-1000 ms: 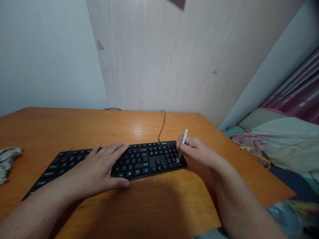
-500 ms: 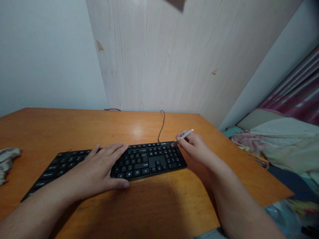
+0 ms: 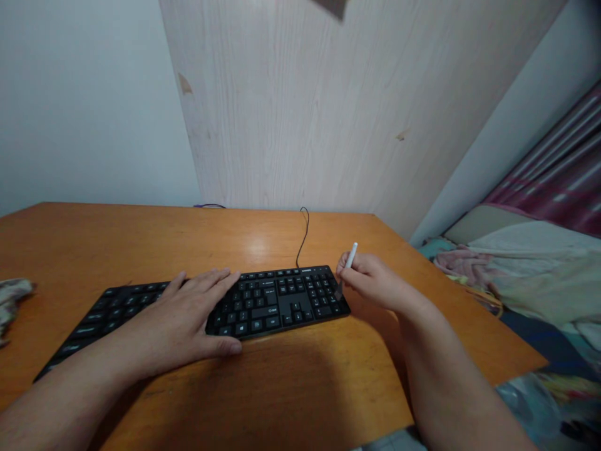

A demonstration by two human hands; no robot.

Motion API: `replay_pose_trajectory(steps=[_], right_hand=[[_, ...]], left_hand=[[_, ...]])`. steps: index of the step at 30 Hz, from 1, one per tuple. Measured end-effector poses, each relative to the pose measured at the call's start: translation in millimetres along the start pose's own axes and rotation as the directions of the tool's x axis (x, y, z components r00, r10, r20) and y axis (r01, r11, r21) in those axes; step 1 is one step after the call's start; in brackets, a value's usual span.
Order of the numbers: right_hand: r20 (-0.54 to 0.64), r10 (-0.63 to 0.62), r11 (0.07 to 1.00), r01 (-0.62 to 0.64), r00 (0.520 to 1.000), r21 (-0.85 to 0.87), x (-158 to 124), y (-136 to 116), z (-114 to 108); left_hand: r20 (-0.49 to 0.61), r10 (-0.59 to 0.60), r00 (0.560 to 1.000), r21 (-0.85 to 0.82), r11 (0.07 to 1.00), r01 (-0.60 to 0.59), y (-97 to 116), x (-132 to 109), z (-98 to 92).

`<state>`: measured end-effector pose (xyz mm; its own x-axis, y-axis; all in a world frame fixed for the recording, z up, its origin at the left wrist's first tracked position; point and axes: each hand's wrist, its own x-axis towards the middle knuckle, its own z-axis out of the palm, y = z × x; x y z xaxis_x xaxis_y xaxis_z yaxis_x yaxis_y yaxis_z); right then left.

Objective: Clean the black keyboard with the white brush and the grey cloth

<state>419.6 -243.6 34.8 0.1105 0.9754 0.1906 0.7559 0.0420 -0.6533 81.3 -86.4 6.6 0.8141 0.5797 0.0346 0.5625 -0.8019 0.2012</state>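
Note:
A black keyboard (image 3: 293,307) lies across the wooden desk, its number pad at the right end. My left hand (image 3: 192,313) rests on the middle of it, fingers stretched out and thumb along the near edge. Over the right end, my right hand (image 3: 369,275) is closed on a small brush (image 3: 350,255) with a white handle. The dark bristles are down at the number pad keys, near its right edge. My left palm and wrist hide part of the keys.
The desk (image 3: 131,244) meets a wood-grain panel at the back. A black cable (image 3: 305,235) runs from the keyboard to the rear edge. A crumpled cloth (image 3: 12,300) lies at far left. Bedding (image 3: 521,263) and a plastic bag (image 3: 528,404) are off the desk's right side.
My right hand has moved the brush from the top of the number pad down toward its lower right, and the handle now stands more upright. My left hand stays on the keyboard.

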Motion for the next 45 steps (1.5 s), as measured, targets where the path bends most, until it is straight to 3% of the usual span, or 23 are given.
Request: replay_pose_trajectory(steps=[3,10,14,18,23,29,33,37,39,42,45], right_hand=[[0.134,0.039,0.984,-0.061,0.990,0.166,-3.0,-4.3,-3.3],[0.196,0.043,0.965,-0.091,0.980,0.245,-3.7,-8.2,0.6],[0.002,0.014,0.996,-0.014,1.000,0.091,1.8,-0.7,5.0],[-0.183,-0.028,0.999,0.025,0.983,-0.020,8.9,8.1,8.7],[-0.244,-0.076,0.997,0.077,0.967,-0.008,11.3,11.7,11.5],[-0.093,-0.002,1.000,-0.001,0.996,-0.028,4.2,6.8,5.2],[0.050,0.003,0.996,-0.007,0.999,0.083,-1.9,1.6,-1.1],[0.290,0.019,0.951,-0.107,0.957,0.289,-6.2,-6.0,-2.6],[0.356,0.018,0.930,-0.147,0.934,0.337,-6.8,-8.7,-1.4],[0.276,0.017,0.949,-0.102,0.961,0.297,-4.7,-7.5,1.1],[0.039,0.002,0.989,-0.007,0.999,0.145,0.5,0.3,2.8]], left_hand=[[-0.023,0.020,1.000,-0.003,1.000,-0.020,-3.8,0.0,3.5],[0.003,0.005,1.000,0.013,1.000,-0.005,-4.7,0.3,3.9],[0.012,-0.002,1.000,0.034,0.999,0.001,-2.2,-0.2,2.3],[-0.020,0.023,1.000,0.021,1.000,-0.022,-4.6,-0.6,4.8],[-0.004,0.015,1.000,0.020,1.000,-0.015,-4.9,-0.9,5.0],[0.005,0.008,1.000,0.009,1.000,-0.008,-0.2,0.0,1.1],[0.004,0.003,1.000,0.005,1.000,-0.003,0.2,0.2,1.1],[0.040,-0.009,0.999,0.033,0.999,0.008,-0.5,0.6,1.6],[0.033,-0.003,0.999,0.040,0.999,0.001,-2.3,0.8,3.0],[-0.011,0.024,1.000,0.033,0.999,-0.023,-6.3,0.7,6.2],[-0.011,0.031,0.999,0.037,0.999,-0.030,-8.9,0.6,8.4]])
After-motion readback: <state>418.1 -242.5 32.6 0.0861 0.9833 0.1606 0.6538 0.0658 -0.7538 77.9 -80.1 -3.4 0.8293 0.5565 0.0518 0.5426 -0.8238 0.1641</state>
